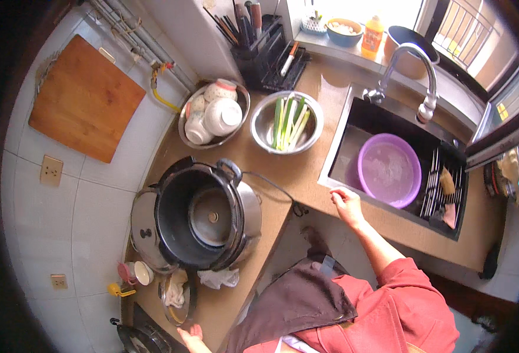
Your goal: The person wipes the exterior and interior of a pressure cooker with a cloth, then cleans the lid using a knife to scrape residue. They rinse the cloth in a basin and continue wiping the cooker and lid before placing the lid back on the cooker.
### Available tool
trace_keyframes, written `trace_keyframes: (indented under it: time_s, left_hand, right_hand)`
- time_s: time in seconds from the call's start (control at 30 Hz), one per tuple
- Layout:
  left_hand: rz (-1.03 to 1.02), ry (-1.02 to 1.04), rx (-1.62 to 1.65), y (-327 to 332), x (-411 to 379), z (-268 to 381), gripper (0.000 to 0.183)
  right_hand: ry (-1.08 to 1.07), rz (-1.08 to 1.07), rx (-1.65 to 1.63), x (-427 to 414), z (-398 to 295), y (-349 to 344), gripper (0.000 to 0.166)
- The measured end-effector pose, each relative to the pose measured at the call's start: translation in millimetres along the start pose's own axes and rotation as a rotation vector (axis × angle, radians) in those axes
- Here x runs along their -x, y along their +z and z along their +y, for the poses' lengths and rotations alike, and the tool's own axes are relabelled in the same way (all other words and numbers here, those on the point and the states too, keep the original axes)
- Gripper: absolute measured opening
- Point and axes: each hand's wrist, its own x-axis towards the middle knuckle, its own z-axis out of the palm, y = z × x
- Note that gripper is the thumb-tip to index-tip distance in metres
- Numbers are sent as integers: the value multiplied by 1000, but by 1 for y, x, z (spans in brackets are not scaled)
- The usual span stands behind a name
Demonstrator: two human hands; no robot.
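At the bottom of the view my left hand (192, 339) is turned palm up, its fingers apart and nothing in them. Just above it on the counter is a round glass lid (168, 311) with a crumpled pale cloth (175, 293) on it. My right hand (347, 205) hangs by the front rim of the sink (325, 178), fingers loosely bent, with nothing visible in it. Inside the sink a purple basin (389, 170) holds cloudy water. Left of the sink, a steel bowl (257, 132) contains several lengths of green onion (289, 123).
A large cooker (250, 212) with its lid raised stands on the left counter, its cord trailing right. Behind it, a steel basin (184, 132) holds stacked bowls (223, 117). A knife rack (259, 57) stands in the corner. An open window sash (502, 119) juts over the sink's right side.
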Motion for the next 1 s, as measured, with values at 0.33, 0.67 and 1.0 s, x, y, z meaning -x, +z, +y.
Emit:
trace_keyframes:
  time_s: [0.33,0.67,1.0]
  left_hand:
    - [43,125,-6,43,105,-40,102]
    - [236,-75,24,31,129,-24,66]
    - [189,-66,-50,33,149,-21,59]
  right_hand:
    - [26,-127,-93,-67,-29,10,13]
    - [94,-318,-102,-44,-8,52,13]
    - [-79,-397,-39,-74,-32,82,13]
